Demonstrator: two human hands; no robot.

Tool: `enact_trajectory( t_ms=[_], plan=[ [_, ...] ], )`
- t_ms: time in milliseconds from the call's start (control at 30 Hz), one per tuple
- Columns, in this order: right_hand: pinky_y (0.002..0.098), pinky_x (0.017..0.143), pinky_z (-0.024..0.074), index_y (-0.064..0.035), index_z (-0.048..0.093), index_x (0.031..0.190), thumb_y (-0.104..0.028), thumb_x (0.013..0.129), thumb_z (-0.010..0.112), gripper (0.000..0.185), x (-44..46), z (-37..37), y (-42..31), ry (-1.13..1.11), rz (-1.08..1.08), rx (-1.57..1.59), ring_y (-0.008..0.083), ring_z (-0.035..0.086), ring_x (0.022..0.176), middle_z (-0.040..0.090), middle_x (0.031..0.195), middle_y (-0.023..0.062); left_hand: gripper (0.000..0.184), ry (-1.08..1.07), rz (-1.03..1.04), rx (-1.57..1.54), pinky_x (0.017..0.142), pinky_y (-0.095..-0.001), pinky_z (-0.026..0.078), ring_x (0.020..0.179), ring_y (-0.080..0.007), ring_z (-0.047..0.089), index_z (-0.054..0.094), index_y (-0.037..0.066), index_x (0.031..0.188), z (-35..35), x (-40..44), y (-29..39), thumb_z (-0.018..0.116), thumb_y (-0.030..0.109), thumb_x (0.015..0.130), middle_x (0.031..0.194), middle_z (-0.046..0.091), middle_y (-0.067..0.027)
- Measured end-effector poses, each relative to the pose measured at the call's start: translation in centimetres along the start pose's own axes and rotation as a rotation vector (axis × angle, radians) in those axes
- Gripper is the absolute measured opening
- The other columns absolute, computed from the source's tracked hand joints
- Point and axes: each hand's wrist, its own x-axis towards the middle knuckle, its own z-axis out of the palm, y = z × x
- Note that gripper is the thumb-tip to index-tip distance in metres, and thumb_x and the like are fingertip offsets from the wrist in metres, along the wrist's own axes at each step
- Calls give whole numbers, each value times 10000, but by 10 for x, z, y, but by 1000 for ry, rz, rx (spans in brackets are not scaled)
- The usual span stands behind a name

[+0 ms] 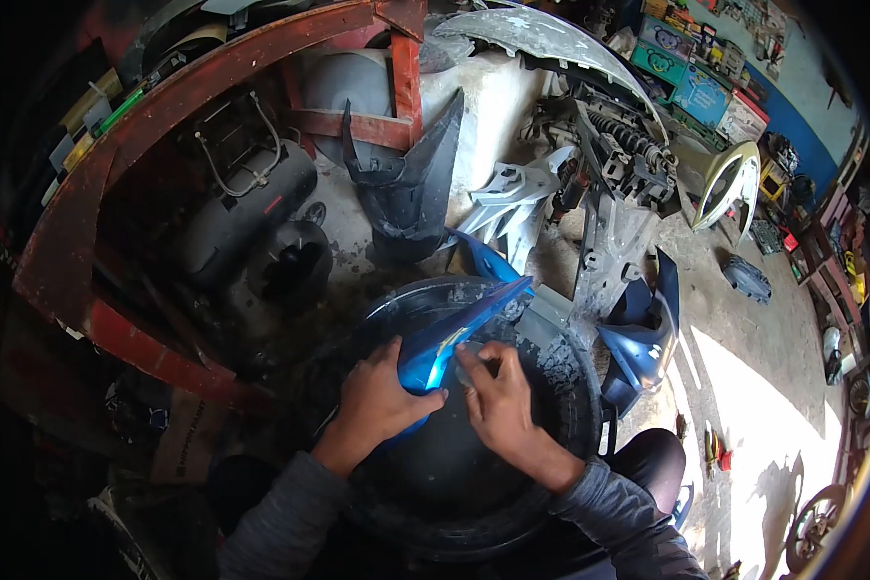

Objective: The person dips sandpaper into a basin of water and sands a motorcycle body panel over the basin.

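A glossy blue panel with a pointed tip and a yellowish mark slants over a wide black basin. My left hand grips its lower left side, the thumb across the front. My right hand is closed around a small greyish piece at the panel's right edge, beside the mark. What exactly this piece is cannot be made out. Dark liquid seems to fill the bottom of the basin.
A red metal frame and a black tank are at the left. Behind the basin stand a black fairing and grey parts. Another blue panel lies on the right. Boxes are at the upper right.
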Motion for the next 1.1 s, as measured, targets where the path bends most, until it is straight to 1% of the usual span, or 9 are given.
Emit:
enact_trajectory(
  t_ms=[233, 367, 633, 667, 733, 800, 900, 1000, 1100],
  plan=[
    [428, 885, 532, -40, 680, 1336, 74, 794, 735, 556, 2, -1, 1, -1, 26, -14, 376, 599, 1073, 517, 1173, 202, 1069, -21, -16, -13, 1079, -476, 507, 1255, -459, 636, 478, -119, 1474, 0, 0, 1, 863, 516, 705, 1409, 600, -329],
    [433, 827, 570, -65, 677, 1355, 25, 749, 741, 615, 1, 0, 5, 26, 12, -93, 365, 637, 1073, 537, 1213, 194, 1068, 3, -9, -11, 1088, -455, 503, 1287, -432, 626, 510, -119, 1451, 1, -1, 1, 879, 519, 678, 1401, 611, -323],
    [439, 847, 568, -75, 649, 1386, 36, 762, 742, 640, -6, 7, 4, -12, 21, -54, 375, 627, 1106, 530, 1221, 190, 1064, -30, -32, -4, 1091, -460, 501, 1288, -436, 626, 501, -124, 1457, 1, 2, 0, 873, 517, 693, 1403, 610, -326],
    [439, 847, 568, -75, 649, 1386, 36, 762, 742, 640, -3, 5, 5, -7, 20, -55, 375, 627, 1106, 530, 1221, 190, 1064, -28, -28, -2, 1091, -460, 501, 1288, -436, 626, 501, -124, 1457, 1, 3, 1, 873, 517, 693, 1403, 610, -326],
    [415, 854, 539, -30, 696, 1319, 45, 830, 747, 497, 4, 2, 7, 43, 77, -29, 357, 616, 1027, 536, 1139, 188, 1068, -19, -24, -18, 1088, -466, 502, 1283, -437, 629, 499, -122, 1459, 0, 2, 1, 875, 521, 692, 1398, 613, -326],
    [415, 841, 538, -36, 700, 1318, 51, 830, 741, 497, 3, 3, 8, 36, 82, -35, 354, 616, 1024, 538, 1135, 184, 1071, -19, -24, -16, 1089, -467, 501, 1287, -437, 626, 498, -119, 1462, 0, 1, -1, 875, 523, 692, 1401, 611, -326],
    [433, 840, 566, -50, 666, 1351, 47, 741, 733, 621, -1, 4, 2, -12, 12, -63, 372, 622, 1098, 553, 1187, 191, 1075, -21, -34, -4, 1092, -467, 499, 1294, -435, 621, 496, -116, 1466, 0, 2, 2, 874, 526, 691, 1408, 607, -324],
    [421, 851, 538, -44, 699, 1324, 76, 793, 730, 546, 7, 0, 5, 22, 76, -54, 363, 617, 1036, 546, 1151, 190, 1074, -27, -43, 0, 1095, -464, 498, 1301, -432, 617, 496, -114, 1467, 2, 1, 0, 872, 526, 691, 1413, 604, -323],
    [424, 874, 539, -38, 690, 1326, 76, 797, 728, 542, 1, 4, 1, 30, 11, -63, 369, 619, 1048, 542, 1159, 196, 1070, -30, -36, -10, 1096, -462, 498, 1302, -431, 617, 497, -114, 1466, -1, 1, 2, 872, 524, 692, 1413, 603, -324]
  ],
)
